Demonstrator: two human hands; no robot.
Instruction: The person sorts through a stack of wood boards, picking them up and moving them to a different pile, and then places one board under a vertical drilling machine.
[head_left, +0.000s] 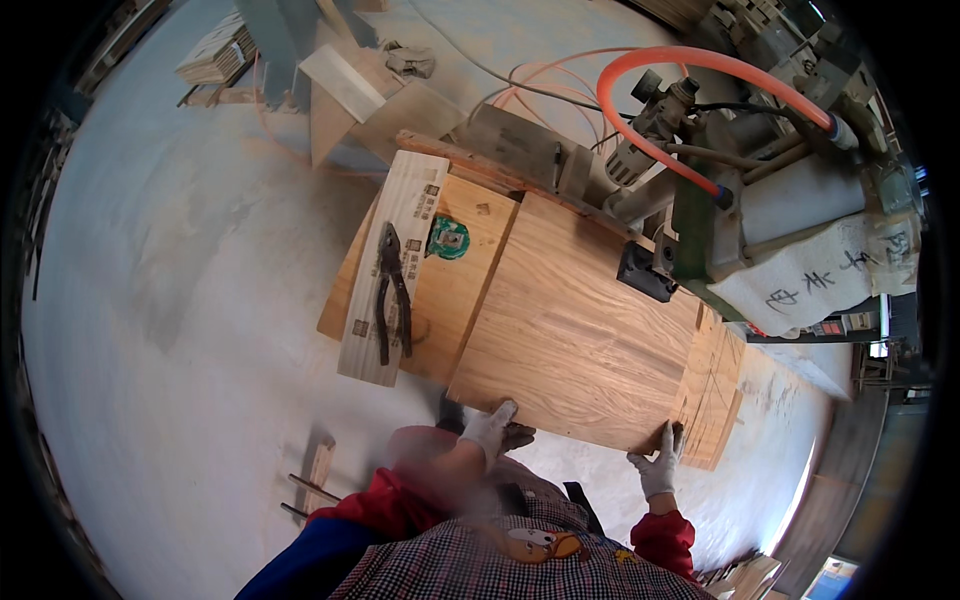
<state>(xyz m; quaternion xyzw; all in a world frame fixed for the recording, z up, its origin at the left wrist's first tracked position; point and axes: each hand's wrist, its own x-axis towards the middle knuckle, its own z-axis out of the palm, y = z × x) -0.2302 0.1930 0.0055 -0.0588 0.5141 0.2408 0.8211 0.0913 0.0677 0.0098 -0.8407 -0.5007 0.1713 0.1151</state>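
A wide wooden panel [590,325] with brown grain lies flat on a plywood worktop [455,300]. My left hand [487,428], in a white glove with dark fingertips, grips the panel's near edge toward its left corner. At the near right corner my right hand [658,465], gloved alike, has its fingers up on the edge and its thumb out to the side. The undersides of both grips are hidden. Left of the panel, dark-handled pliers [391,295] rest on a narrow pale board [362,345].
A machine head [655,270] with a black block overhangs the panel's far right edge. An orange hose [720,58] loops above it. A green patch with a metal piece [449,239] sits on the worktop. Loose boards [400,115] lean beyond; stacked planks [222,50] stand far left.
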